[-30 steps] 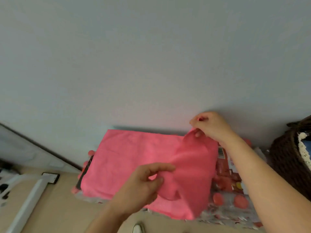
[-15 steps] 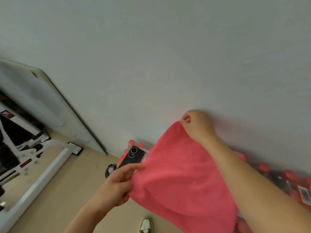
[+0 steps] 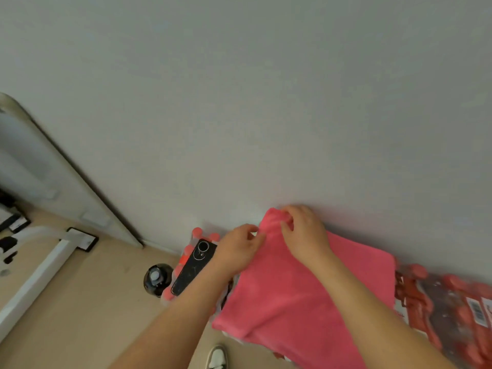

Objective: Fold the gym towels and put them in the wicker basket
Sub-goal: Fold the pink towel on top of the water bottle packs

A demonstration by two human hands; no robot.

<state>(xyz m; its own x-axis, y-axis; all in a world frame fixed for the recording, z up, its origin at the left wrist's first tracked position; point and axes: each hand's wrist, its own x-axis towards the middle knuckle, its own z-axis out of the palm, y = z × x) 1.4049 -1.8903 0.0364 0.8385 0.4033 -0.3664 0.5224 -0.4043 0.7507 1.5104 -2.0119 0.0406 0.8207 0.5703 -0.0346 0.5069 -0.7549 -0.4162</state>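
Pinching the far corner of the pink gym towel (image 3: 306, 288) with left hand (image 3: 237, 249) and right hand (image 3: 303, 235), fingers curled onto cloth, draping it below both wrists across bottle packs (image 3: 452, 302), just right of a black phone (image 3: 194, 265).

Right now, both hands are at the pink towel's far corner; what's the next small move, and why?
Probably lay that corner down and smooth the fold toward you: the left hand and right hand both pinch the pink towel at its far corner, and the rest lies over the bottle packs.
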